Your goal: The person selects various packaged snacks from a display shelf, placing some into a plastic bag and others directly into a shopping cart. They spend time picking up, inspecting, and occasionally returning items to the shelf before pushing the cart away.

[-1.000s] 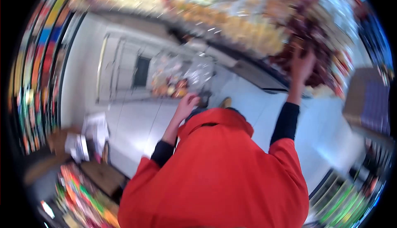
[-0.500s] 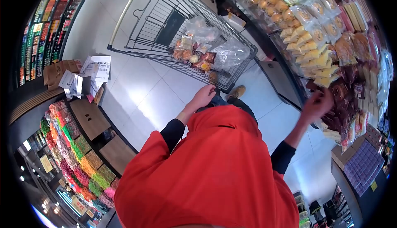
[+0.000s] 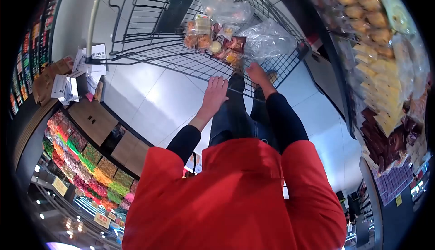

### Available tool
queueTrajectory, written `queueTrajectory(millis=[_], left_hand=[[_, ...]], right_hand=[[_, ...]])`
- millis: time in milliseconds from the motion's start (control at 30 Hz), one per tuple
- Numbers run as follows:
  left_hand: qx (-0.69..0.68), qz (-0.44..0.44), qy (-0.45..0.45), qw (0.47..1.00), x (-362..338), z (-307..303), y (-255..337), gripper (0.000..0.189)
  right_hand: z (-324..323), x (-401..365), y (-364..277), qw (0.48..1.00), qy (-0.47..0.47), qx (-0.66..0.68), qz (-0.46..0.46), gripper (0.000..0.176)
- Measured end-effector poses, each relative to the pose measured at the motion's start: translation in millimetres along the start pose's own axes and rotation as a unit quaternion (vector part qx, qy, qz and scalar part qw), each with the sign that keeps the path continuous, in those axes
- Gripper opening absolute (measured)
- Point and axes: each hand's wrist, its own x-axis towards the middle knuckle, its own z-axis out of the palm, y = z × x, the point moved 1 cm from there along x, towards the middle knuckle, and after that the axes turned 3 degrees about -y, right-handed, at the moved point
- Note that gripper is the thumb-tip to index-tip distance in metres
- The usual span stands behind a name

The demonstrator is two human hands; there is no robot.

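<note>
My left hand [image 3: 215, 97] has its fingers stretched out at the near rim of the wire shopping cart [image 3: 163, 64], seemingly touching it. Over the cart's near side, toward the right, my right hand [image 3: 259, 76] has curled fingers; what is in them, if anything, is too small to make out. Inside the cart lie several small wrapped snacks, among them a dark red-brown packet [image 3: 236, 44] and orange-brown packaged pieces [image 3: 197, 40]. Clear plastic bags [image 3: 270, 39] lie beside these snacks, to the right of and behind them.
On the right, a shelf holds yellow wedge-shaped packets [image 3: 378, 89], dark brown packets [image 3: 383, 143] and round bagged buns [image 3: 362, 12]. Colourful bulk sweets [image 3: 90, 164] fill a display at lower left. Open cardboard boxes [image 3: 74, 87] and a paper bag [image 3: 47, 80] stand at left.
My right hand has come from the dark brown packets on the right shelf to the cart. My left hand's fingers have stretched out, and the cart appears nearer and larger.
</note>
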Motion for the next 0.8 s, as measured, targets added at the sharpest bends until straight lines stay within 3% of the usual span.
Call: queueTrajectory(millis=[33, 100, 200, 267, 333, 400, 467, 500, 700, 800], left_hand=[[-0.044, 0.007, 0.003, 0.999, 0.4, 0.6, -0.3, 0.071], [-0.096, 0.016, 0.005, 0.995, 4.4, 7.8, -4.5, 0.069], [-0.096, 0.027, 0.014, 0.995, 4.1, 14.1, -8.1, 0.069], [-0.093, 0.031, 0.010, 0.995, 3.2, 15.1, -9.4, 0.068], [-0.073, 0.038, 0.001, 0.997, 3.8, 15.0, -13.3, 0.068], [-0.046, 0.036, 0.010, 0.998, 1.4, 23.5, -11.7, 0.068], [-0.041, 0.045, 0.026, 0.998, 2.7, 30.7, -12.4, 0.069], [-0.049, 0.040, 0.020, 0.998, 2.7, 31.3, -12.0, 0.069], [-0.075, 0.047, 0.036, 0.995, 0.0, 31.7, -12.9, 0.070], [-0.076, 0.054, 0.000, 0.996, 1.3, 22.0, -13.3, 0.069]], right_hand=[[8.8, 19.8, 3.2, 1.000, -0.003, 0.001, 0.007, 0.035], [21.8, 52.9, 2.2, 0.985, 0.129, 0.090, -0.065, 0.031], [18.1, 74.4, -13.6, 0.995, 0.085, 0.029, -0.039, 0.038], [27.8, 90.9, -14.8, 0.996, 0.069, 0.057, -0.018, 0.040], [58.8, 124.5, 17.3, 0.989, 0.124, 0.073, 0.023, 0.042], [72.5, 131.9, 24.4, 0.988, 0.115, 0.101, 0.034, 0.045], [61.8, 119.6, 13.9, 0.972, 0.114, 0.125, 0.160, 0.045], [56.4, 120.9, 10.8, 0.968, 0.100, 0.143, 0.181, 0.043], [51.7, 124.3, 0.4, 0.968, 0.049, 0.200, 0.146, 0.043], [39.3, 108.1, -7.6, 0.957, 0.098, 0.230, 0.149, 0.043]])
